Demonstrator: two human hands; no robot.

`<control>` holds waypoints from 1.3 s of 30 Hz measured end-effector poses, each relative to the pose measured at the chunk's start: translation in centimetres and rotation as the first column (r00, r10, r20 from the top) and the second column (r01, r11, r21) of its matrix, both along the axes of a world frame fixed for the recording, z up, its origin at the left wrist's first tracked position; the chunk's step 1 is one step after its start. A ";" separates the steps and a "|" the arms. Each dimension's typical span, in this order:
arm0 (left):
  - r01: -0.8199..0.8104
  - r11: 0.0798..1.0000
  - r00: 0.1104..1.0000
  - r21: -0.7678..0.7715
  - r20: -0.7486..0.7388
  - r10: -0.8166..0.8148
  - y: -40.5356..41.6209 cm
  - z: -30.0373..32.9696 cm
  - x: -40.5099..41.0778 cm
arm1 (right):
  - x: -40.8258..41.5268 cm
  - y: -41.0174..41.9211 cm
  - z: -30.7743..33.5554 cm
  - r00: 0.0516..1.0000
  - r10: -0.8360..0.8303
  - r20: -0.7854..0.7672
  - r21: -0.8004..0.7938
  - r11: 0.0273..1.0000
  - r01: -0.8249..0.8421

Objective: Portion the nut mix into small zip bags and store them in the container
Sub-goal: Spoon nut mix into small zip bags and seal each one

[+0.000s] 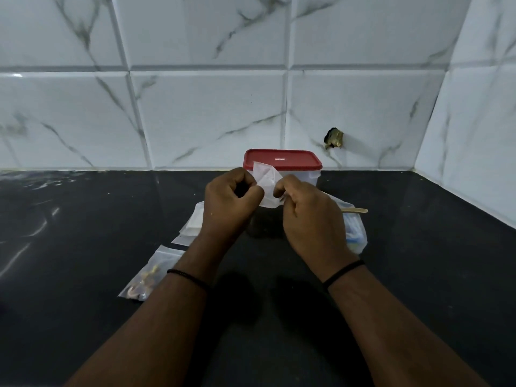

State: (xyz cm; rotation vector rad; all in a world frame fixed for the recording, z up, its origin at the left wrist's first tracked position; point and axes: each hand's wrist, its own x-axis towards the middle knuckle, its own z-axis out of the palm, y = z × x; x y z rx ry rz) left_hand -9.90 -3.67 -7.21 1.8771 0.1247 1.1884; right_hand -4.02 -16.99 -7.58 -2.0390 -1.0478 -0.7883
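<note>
My left hand (230, 203) and my right hand (310, 219) both pinch a small clear zip bag (266, 181), held in the air between them; it looks empty. Behind it stands a clear container with a red lid (282, 159), closed, at the back of the black counter. A filled zip bag with nuts (148, 275) lies flat at the near left. A stack of empty zip bags (192, 223) lies left of my left wrist. Below my hands sits a dark round vessel (264, 226), mostly hidden.
A wooden stick or spoon handle (356, 210) pokes out to the right over a clear plastic bag with blue print (356, 236). The white marble-tiled wall (195, 107) closes the back and right side. A hole in the tile (333, 138) is above the container.
</note>
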 end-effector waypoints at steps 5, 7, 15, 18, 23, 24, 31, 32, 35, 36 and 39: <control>0.010 1.000 1.000 -0.028 -0.019 -0.011 0.1 -0.1 0.2 | 0.0 -0.2 0.2 1.000 0.015 -0.005 -0.025 1.000 -0.015; -0.008 1.000 0.999 -0.028 -0.031 0.007 0.2 -0.2 0.3 | -0.2 -0.3 0.3 1.000 0.014 -0.019 -0.098 0.995 -0.016; 0.011 0.989 0.999 -0.149 -0.046 -0.018 1.2 -0.4 0.7 | -0.1 -0.6 0.9 0.986 0.050 -0.160 -0.280 0.955 -0.094; 0.062 0.985 0.993 -0.162 -0.087 -0.077 1.6 -0.3 0.7 | 0.5 -0.6 0.6 0.978 0.041 -0.204 -0.207 0.975 -0.084; 0.169 0.985 0.935 0.019 -0.321 -0.154 1.6 -0.7 0.2 | 1.6 -0.5 0.1 0.946 0.083 -0.315 0.073 0.995 -0.063; 0.185 0.979 0.922 0.091 -0.359 -0.141 1.5 -0.7 0.1 | 1.8 -0.4 0.1 0.941 0.090 -0.325 0.122 0.991 -0.052; -0.014 0.883 0.910 0.469 -0.361 0.206 0.2 -1.4 1.0 | 1.5 -0.1 0.3 0.983 0.041 -0.180 0.264 0.965 0.008; -0.049 0.878 0.927 0.476 -0.305 0.217 0.3 -1.5 1.1 | 1.4 -0.1 0.3 0.987 0.052 -0.149 0.276 0.961 -0.009; -0.101 0.873 0.948 0.476 -0.221 0.230 0.8 -1.8 1.2 | 1.4 -0.1 0.3 0.988 0.110 -0.105 0.271 0.959 -0.078; -0.110 0.871 0.948 0.479 -0.213 0.237 0.9 -1.9 1.3 | 1.3 -0.1 0.3 0.986 0.132 -0.099 0.270 0.957 -0.101; -0.128 0.858 0.950 0.498 -0.187 0.250 1.0 -2.0 1.4 | 1.3 -0.4 0.3 0.979 0.185 -0.089 0.265 0.952 -0.156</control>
